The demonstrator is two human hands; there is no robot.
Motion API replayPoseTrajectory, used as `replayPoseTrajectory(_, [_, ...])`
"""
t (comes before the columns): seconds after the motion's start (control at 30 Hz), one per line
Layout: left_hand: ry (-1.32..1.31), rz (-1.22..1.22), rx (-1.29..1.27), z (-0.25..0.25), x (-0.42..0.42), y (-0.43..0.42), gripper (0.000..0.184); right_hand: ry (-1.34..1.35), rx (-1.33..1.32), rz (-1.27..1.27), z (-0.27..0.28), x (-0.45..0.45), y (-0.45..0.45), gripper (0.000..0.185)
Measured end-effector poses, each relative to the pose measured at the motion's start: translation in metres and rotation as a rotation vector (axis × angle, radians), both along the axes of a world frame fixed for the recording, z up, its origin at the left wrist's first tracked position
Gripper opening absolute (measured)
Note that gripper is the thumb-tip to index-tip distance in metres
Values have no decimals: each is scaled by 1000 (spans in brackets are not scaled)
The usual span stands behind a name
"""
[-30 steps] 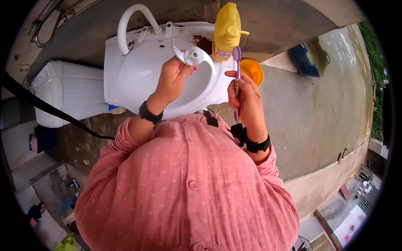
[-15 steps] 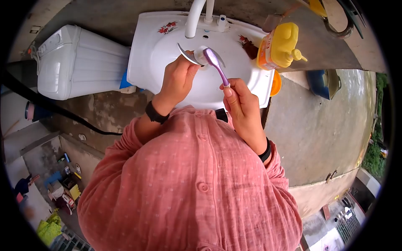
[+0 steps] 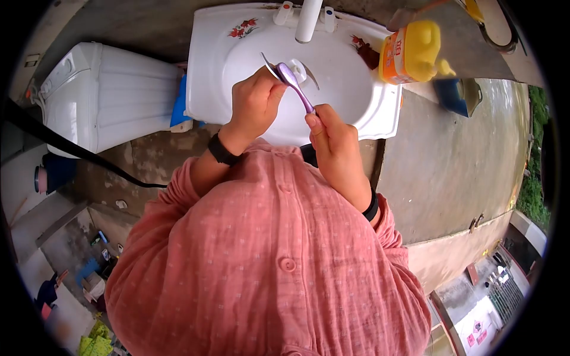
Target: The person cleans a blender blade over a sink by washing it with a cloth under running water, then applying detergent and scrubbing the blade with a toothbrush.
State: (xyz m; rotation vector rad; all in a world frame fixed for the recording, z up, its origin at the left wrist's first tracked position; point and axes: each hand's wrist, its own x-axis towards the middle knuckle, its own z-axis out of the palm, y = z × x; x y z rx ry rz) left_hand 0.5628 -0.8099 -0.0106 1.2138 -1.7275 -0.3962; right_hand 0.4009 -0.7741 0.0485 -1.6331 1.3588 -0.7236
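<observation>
Over the white washbasin (image 3: 208, 89), my left hand (image 3: 256, 101) is closed on a thin, curved piece (image 3: 311, 77) with a pale face and a dark edge. A white knob-like part (image 3: 298, 70) shows at its middle; its exact kind I cannot make out. In my right hand (image 3: 338, 145) is a purple toothbrush (image 3: 301, 95), gripped by the handle between thumb and fingers. The brush head lies against the curved piece near my left fingers. Its bristles face away and are hidden.
A white faucet (image 3: 307, 21) hangs over the basin's back. On the right rim stands a yellow jug (image 3: 423, 47) with a pump top. A white washing machine (image 3: 119, 95) is to the left, and a blue container (image 3: 454, 98) lies beyond on the right.
The toothbrush head has moved left across the curved piece, towards my left fingers. Both hands keep their hold. The whole view has shifted a little.
</observation>
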Motion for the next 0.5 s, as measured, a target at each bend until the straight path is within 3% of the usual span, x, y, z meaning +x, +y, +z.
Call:
replayPoseTrajectory(0.4, [39, 43, -16, -3, 13, -12, 6, 23, -91, -105, -4, 19, 6, 16])
replayPoseTrajectory(0.5, [42, -7, -36, -9, 6, -11, 6, 45, -4, -114, -7, 17, 7, 15])
